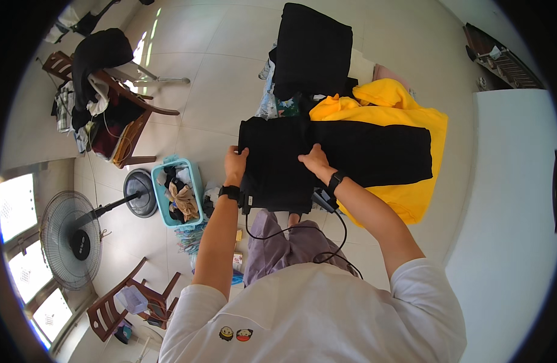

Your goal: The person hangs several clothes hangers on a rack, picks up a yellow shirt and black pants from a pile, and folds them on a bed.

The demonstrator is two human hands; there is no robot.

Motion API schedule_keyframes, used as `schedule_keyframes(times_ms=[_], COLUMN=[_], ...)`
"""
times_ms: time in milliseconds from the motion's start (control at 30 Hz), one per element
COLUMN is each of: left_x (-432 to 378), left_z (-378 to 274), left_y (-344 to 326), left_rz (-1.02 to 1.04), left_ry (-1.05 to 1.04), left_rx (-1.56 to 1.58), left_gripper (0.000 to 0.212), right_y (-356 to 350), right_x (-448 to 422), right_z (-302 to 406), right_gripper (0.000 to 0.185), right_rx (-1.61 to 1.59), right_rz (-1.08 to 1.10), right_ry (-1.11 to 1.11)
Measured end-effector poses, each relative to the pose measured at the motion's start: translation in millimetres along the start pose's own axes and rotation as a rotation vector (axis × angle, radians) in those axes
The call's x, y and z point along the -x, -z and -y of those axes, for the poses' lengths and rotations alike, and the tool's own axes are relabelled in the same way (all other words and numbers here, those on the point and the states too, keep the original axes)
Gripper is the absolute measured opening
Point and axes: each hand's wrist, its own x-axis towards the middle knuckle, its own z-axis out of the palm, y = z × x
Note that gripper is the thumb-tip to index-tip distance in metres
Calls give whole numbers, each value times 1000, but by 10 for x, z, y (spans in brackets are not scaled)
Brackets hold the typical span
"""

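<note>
A black folded garment [276,172] lies before me, its waistband end towards me with a small label. My left hand [236,159] grips its left edge between thumb and fingers. My right hand [315,159] touches the cloth near its right side, thumb and fingers apart; whether it pinches any fabric I cannot tell. Another stretch of black cloth [373,152] extends to the right, over a yellow garment [410,199]. Beyond them rests a folded black garment [312,50] on a pile of patterned clothes [268,102]. Both wrists bear black bands, and a cable hangs between them.
A light blue basket [199,195] of clothes stands on the tiled floor at left, near a standing fan [74,240]. Farther left is a wooden chair [137,120] heaped with clothes; another wooden chair [110,313] stands lower left. A white surface [510,181] borders the right.
</note>
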Motion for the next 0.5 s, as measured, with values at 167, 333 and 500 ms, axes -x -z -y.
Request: schedule_keyframes(times_ms=[167,333,500], left_x=[-17,85,419], left_z=[-79,-139,-303], left_y=[-7,98,338], left_rz=[44,223,246], left_ry=[104,150,-226], left_rx=[50,304,696], left_gripper=[47,39,22], right_y=[-54,-26,110], right_x=[-38,-25,93], right_z=[-314,-511,-479], right_gripper=[69,63,84], right_rx=[-328,-502,-773], right_rz=[304,404,772], right_ry=[-87,-147,-3])
